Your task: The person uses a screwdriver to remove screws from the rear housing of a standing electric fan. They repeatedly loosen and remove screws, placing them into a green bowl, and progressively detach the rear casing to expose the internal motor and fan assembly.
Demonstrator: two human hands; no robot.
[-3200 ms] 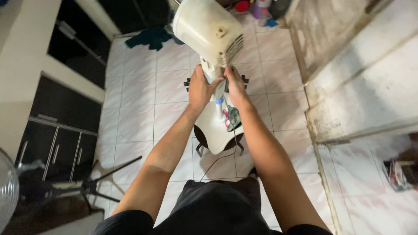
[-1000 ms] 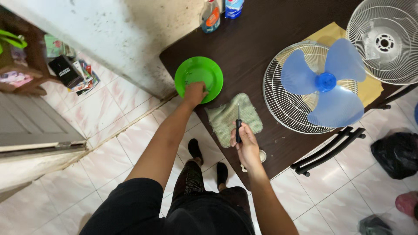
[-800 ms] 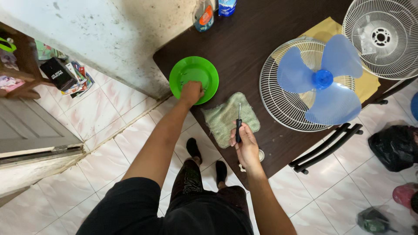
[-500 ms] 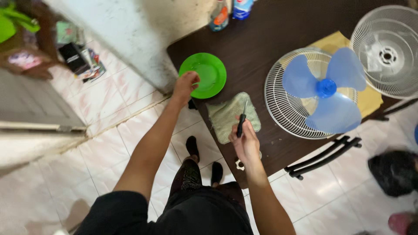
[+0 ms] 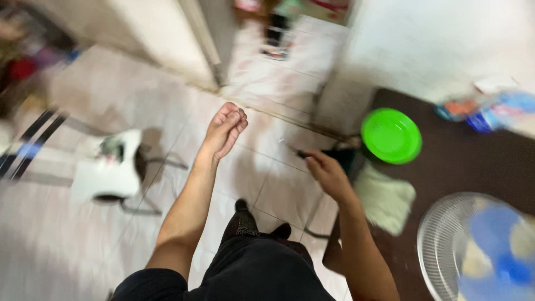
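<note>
Everything's smearing here. I'm seeing my left hand (image 5: 225,129) curling loosely closed over open floor (image 5: 83,234), contents hidden; right hand (image 5: 329,174) gripping the screwdriver (image 5: 301,154) off the table's (image 5: 479,167) left edge, beside the plate (image 5: 391,136).

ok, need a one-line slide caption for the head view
Blurred head view: left hand cupped over tiled floor, right hand holding a screwdriver beside green plate on dark table.

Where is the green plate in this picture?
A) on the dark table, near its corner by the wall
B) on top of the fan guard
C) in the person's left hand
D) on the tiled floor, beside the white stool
A: the green plate lies on the dark table near the corner, apart from the left hand, which is over the floor.
</note>
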